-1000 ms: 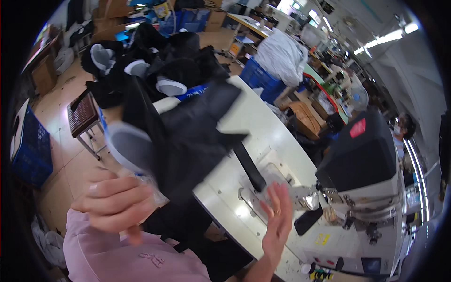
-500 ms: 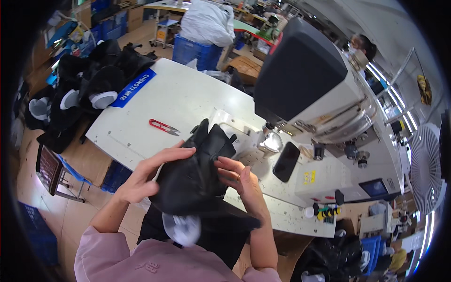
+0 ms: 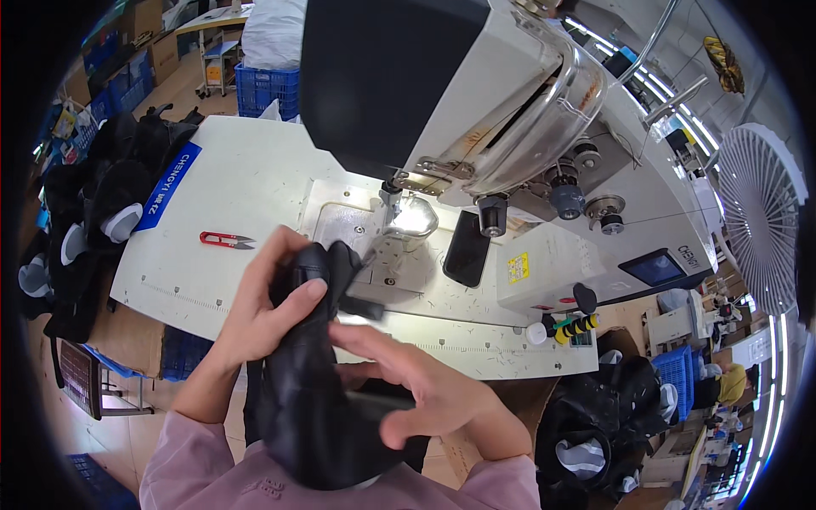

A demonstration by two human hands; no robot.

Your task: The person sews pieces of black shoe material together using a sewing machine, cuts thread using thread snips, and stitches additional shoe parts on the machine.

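Note:
A black leather boot upper (image 3: 297,399) hangs in front of my body at the near edge of the white table. My left hand (image 3: 272,310) grips its top part, thumb across the front and fingers behind. Against its right side rest the stretched fingertips of my right hand (image 3: 425,382); that thumb stands apart, and motion blurs the hand a little. A narrow dark strap (image 3: 363,308) sticks out from the upper over the table edge. Beyond my hands stands an industrial sewing machine (image 3: 459,102), its lit needle area (image 3: 415,217) on the table. Red-handled thread snips (image 3: 223,240) lie left of it.
A black phone (image 3: 467,249) lies beside the machine's control box (image 3: 544,276). Black uppers with white linings are piled at left (image 3: 106,170) and at right (image 3: 625,408). A white fan (image 3: 761,217) stands far right, a blue crate (image 3: 268,92) behind the table.
The upper has turned more upright and come nearer my body. My left hand now clasps its top, and my right hand has moved lower. The head view has shifted right.

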